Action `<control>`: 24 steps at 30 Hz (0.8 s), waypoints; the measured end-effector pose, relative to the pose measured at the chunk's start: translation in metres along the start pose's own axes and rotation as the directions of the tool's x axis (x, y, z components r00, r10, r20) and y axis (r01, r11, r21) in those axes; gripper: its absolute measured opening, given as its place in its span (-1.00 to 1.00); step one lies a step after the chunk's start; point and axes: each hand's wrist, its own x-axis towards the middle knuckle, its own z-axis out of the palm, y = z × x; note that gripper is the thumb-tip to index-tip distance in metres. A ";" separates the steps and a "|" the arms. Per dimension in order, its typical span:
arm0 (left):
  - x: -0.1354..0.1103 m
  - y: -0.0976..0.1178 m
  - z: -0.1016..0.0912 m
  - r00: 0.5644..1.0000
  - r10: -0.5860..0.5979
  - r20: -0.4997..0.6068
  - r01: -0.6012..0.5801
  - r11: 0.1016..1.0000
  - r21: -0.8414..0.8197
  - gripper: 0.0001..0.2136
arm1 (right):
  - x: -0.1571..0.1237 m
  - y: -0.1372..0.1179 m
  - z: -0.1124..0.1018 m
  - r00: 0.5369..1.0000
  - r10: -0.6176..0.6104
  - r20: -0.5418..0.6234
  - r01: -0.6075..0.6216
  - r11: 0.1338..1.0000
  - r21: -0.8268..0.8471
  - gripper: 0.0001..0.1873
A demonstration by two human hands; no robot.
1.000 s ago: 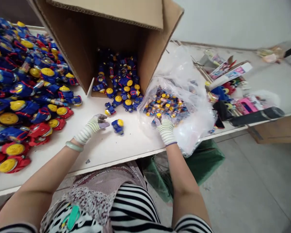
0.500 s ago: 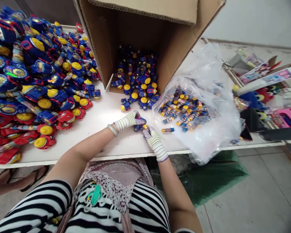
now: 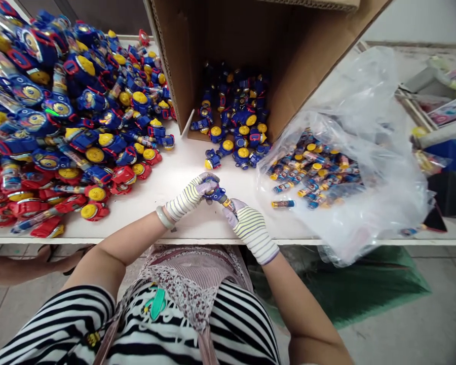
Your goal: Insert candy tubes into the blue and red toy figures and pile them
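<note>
white desk (image 3: pixel 186 170) runs across the view above a grey floor (image 3: pixel 387 334), with a green sheet (image 3: pixel 349 289) lying on the floor under its front edge toward the right. at the desk's left end a big heap of blue, red and yellow toys (image 3: pixel 79 126) spills almost to the front edge. behind the middle of the desk a cardboard box (image 3: pixel 296 56) lies on its side, its open mouth facing the person, with more blue toys (image 3: pixel 231 101) inside and a few loose ones (image 3: pixel 228 152) just outside. to the right of the box, a clear plastic bag (image 3: pixel 387 213) sags open around many small tubes (image 3: pixel 315 172) with yellow caps, and one more tube (image 3: pixel 282 204) lies at the bag's near edge. toy packaging (image 3: pixel 450 111) sits further right, past the bag, cut off by the frame.

both hands wear striped knit gloves and meet near the front edge of the desk, between the heap and the bag. the left hand (image 3: pixel 190 195) is curled closed around a blue toy (image 3: pixel 215 194) with a yellow face, held up off the desk. the right hand (image 3: pixel 251 230) comes in from the other side, its fingers (image 3: pixel 231 213) pinched shut on a tube (image 3: pixel 228 204) that sticks out of the toy. a pale bangle (image 3: pixel 163 218) circles the left wrist, and a striped shirt (image 3: pixel 243 329) shows below.
</note>
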 end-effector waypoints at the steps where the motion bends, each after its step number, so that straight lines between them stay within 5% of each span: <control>1: -0.001 0.000 0.001 1.000 -0.009 0.007 0.009 1.000 -0.010 -0.66 | -0.001 -0.002 -0.002 1.000 -0.003 -0.014 0.003 1.000 -0.005 -0.54; 3: -0.004 0.000 0.002 1.000 -0.025 0.013 0.025 0.999 -0.027 -0.64 | -0.004 -0.004 -0.003 0.999 -0.012 -0.051 0.015 0.998 0.067 -0.55; 5: -0.009 0.004 0.003 1.000 -0.009 0.019 0.009 1.000 -0.026 -0.63 | -0.005 -0.003 0.000 1.000 -0.007 -0.016 0.012 0.950 0.311 -0.50; 8: -0.015 0.018 0.002 0.993 0.082 0.084 -0.088 0.994 0.072 -0.61 | -0.003 -0.002 0.010 0.945 -0.104 0.309 -0.170 0.652 0.739 -0.24; 10: -0.015 0.027 0.001 0.987 0.105 0.121 -0.126 0.976 0.178 -0.60 | 0.000 -0.002 0.016 0.908 -0.146 0.393 -0.280 0.486 0.828 -0.17; 13: -0.011 0.030 0.001 0.997 0.077 0.025 -0.081 0.968 0.236 -0.60 | 0.004 -0.004 0.017 0.990 0.031 0.140 -0.132 0.578 0.805 -0.34; 15: -0.009 0.026 0.002 0.997 0.064 -0.045 -0.054 0.980 0.190 -0.60 | 0.002 -0.006 0.015 0.995 0.094 0.030 -0.084 0.645 0.759 -0.44; 17: -0.007 0.020 0.004 0.998 0.061 -0.029 -0.058 0.993 0.100 -0.58 | -0.002 -0.008 0.017 0.991 0.073 0.115 -0.136 0.592 0.794 -0.45; 21: -0.008 0.013 0.004 0.996 0.076 0.040 -0.077 0.997 0.013 -0.56 | -0.006 -0.009 0.027 0.916 -0.158 0.370 -0.312 0.299 0.902 -0.31; 22: -0.009 0.013 0.004 0.997 0.067 0.026 -0.068 0.997 0.035 -0.56 | -0.004 -0.008 0.029 0.923 -0.148 0.355 -0.305 0.280 0.910 -0.32; 24: -0.010 0.014 0.003 0.999 0.043 -0.027 -0.040 0.995 0.087 -0.56 | 0.001 -0.006 0.029 0.976 0.008 0.215 -0.201 0.395 0.896 -0.39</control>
